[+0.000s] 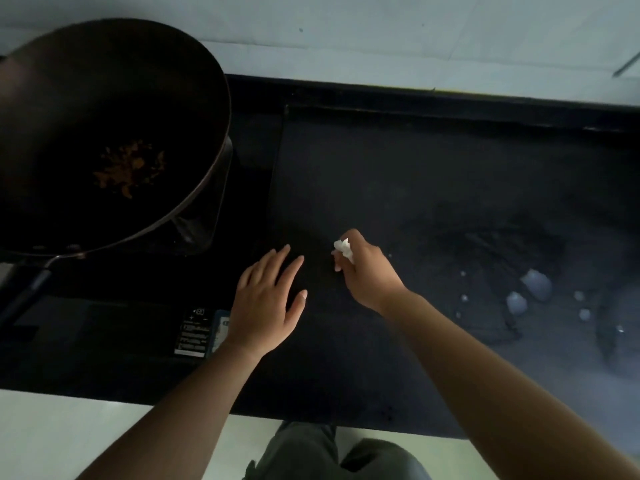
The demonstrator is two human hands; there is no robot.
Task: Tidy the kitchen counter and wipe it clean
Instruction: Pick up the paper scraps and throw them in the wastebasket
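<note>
A person leans over a matte black tabletop [381, 168] in dim light, both hands out over its middle. The right hand [367, 271] has its fingers curled round a small crumpled wad of white tissue [344, 249], which pokes out above the knuckles near the centre of the dark surface. Just beside it, the left hand [268, 299] is spread wide and flat, palm down and holding nothing; whether it touches the surface cannot be told.

At left a large round wok [104, 98], dark and smooth-walled, sits on a black glass cooker [104, 323] – flecks of orange-brown residue [128, 171] cling to its bottom. Its long dark handle [24, 296] juts toward the near-left edge, and a small printed control panel [194, 330] shows by the left wrist.

To the right, well apart from the tissue, pale rounded droplets [536, 284] of liquid, large and small, lie scattered among faint smeared streaks.

A white tiled wall [346, 36] runs behind the tabletop. Below its front edge are a pale floor [69, 434] and the person's grey trousers [311, 452].
</note>
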